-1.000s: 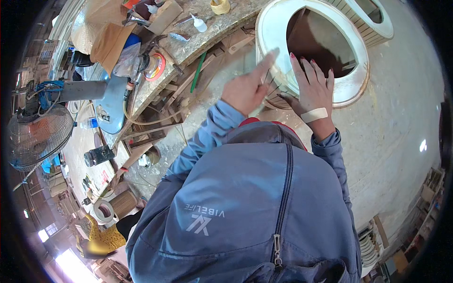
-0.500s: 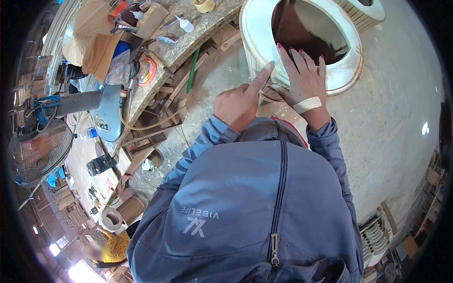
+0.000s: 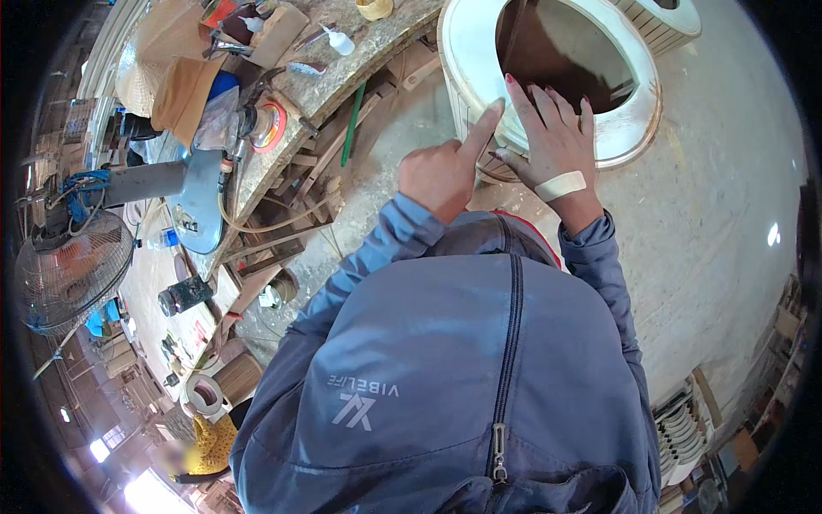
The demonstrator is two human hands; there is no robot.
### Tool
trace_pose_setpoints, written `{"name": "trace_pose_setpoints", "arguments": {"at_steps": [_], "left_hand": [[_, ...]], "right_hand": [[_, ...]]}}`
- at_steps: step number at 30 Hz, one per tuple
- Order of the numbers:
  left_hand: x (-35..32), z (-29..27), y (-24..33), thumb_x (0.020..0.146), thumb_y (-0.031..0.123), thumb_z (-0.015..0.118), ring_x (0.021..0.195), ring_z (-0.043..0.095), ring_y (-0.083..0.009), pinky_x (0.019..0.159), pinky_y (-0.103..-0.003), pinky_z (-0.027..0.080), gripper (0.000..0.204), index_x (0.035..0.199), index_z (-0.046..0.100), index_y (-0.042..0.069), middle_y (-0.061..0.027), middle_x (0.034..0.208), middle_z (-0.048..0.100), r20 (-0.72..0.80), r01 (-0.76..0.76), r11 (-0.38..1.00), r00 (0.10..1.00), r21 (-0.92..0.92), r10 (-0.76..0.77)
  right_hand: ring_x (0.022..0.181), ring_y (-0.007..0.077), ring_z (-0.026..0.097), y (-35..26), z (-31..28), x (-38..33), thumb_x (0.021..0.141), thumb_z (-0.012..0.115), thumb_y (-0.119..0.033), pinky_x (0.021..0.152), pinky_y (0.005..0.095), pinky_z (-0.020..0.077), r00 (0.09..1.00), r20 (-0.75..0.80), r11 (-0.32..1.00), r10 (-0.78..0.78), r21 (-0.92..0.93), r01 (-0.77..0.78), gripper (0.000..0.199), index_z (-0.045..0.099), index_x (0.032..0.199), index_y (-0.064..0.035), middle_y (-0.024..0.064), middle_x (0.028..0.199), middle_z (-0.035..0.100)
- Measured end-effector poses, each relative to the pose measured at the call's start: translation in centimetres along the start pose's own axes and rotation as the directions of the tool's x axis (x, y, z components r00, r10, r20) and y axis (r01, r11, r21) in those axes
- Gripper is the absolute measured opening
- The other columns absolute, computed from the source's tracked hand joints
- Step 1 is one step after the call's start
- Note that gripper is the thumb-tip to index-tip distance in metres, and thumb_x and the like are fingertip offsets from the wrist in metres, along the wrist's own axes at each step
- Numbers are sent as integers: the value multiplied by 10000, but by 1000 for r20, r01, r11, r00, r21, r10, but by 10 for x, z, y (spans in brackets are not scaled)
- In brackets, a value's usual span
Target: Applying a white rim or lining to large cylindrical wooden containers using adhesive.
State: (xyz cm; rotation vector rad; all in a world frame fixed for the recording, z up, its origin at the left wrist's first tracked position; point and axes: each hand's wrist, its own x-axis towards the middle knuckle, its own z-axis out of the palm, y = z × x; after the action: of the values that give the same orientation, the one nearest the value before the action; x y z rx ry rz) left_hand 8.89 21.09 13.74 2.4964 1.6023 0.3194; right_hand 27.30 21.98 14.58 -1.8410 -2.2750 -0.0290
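Note:
A white oval furniture piece (image 3: pixel 469 51) stands at the upper middle, with a large oval opening in its top and slatted sides. My right hand (image 3: pixel 558 141) lies spread over the near part of its rim, fingers apart, the fingertips reaching to the opening. A beige bandage strip (image 3: pixel 560 186) crosses that wrist. Left of it, my left hand (image 3: pixel 441 176) stretches its index finger onto the rim's near left side. The other fingers of this hand are curled in, and whatever may be inside them is hidden. The two hands are close but apart.
A similar slatted piece (image 3: pixel 672 26) stands at the upper right. The workbench (image 3: pixel 377 47) on the left carries a white squeeze bottle (image 3: pixel 340 41), a tape roll (image 3: pixel 271 128) and a hammer (image 3: pixel 287 107). A fan (image 3: pixel 73 270) stands beyond it. A person in yellow (image 3: pixel 210 445) is at the lower left.
My left hand has shifted slightly right and farther away, its index fingertip sliding along the rim. My right hand stays spread in nearly the same place.

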Motion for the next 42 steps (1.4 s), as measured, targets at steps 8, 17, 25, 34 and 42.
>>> {"name": "trace_pose_setpoints", "arguments": {"at_steps": [8,17,25,34,42], "left_hand": [[-5,-11,3,863,111,528,606,684,-320,561,-453,542,788,1571,265,337,-123,709,692,125,59,997,991,-47,-52],[8,-32,-19,907,274,623,679,678,-377,608,-499,536,749,1569,270,280,-152,770,695,74,100,947,994,-306,-81],[-16,-19,-13,878,220,633,713,678,-391,636,-515,541,781,1569,271,262,-169,805,691,114,54,953,993,-298,-21],[-5,-3,4,840,109,596,605,675,-329,549,-467,542,865,1589,215,312,-120,762,697,32,-42,992,998,-120,47],[-6,-8,9,830,147,657,702,684,-394,638,-502,544,899,1586,195,301,-181,774,696,138,-23,935,988,-354,76]], "right_hand": [[1310,312,472,1,4,-1,734,804,-424,1157,591,219,998,-57,998,-14,53,17,942,347,1540,-255,109,1377,529],[1354,337,436,4,7,-5,809,748,-349,1170,587,204,993,-99,997,-72,-32,69,774,410,1505,-345,121,1472,466],[1402,333,394,9,-7,-12,792,763,-338,1186,575,184,985,-82,985,-150,76,156,778,423,1488,-404,120,1523,421],[1408,279,385,19,-7,-16,724,813,-400,1183,551,200,1000,-22,1000,-10,-19,10,915,390,1529,-297,69,1500,448],[1385,272,406,18,-5,-18,689,827,-340,1185,553,199,999,-33,998,-8,-56,6,937,401,1521,-283,74,1450,484]]}}
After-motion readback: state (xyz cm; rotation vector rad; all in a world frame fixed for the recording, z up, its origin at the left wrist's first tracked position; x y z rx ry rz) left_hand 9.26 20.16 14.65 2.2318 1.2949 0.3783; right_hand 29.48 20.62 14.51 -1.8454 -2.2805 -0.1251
